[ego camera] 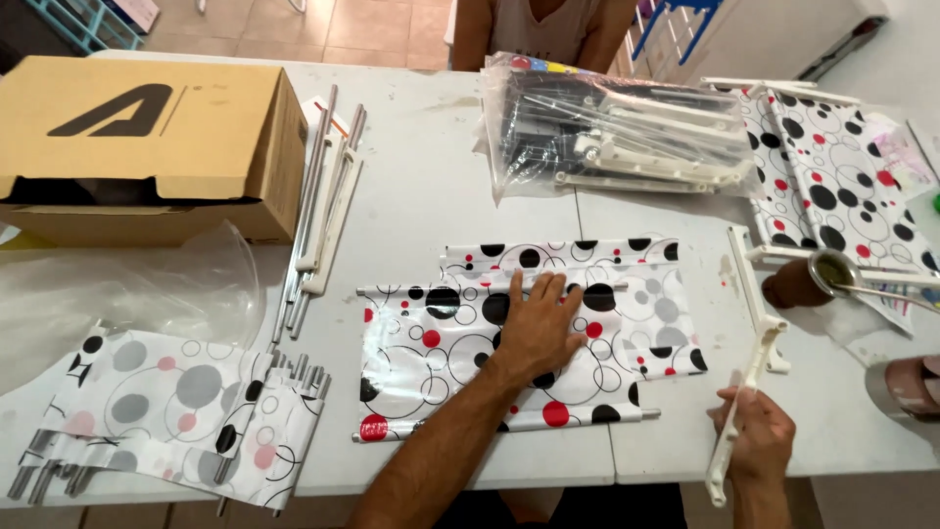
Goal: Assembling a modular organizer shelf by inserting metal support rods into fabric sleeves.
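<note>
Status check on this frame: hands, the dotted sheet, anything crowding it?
Left hand flat on dotted sheet. Right hand grips white plastic bracket off its right edge. Metal rods lie to the sheet's left, apart.

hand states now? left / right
Left hand: open, flat on the dotted plastic sheet.
Right hand: closed around the white plastic frame piece.

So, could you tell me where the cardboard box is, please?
In the head view, the cardboard box sits at the table's far left, beside the metal rods.
</note>
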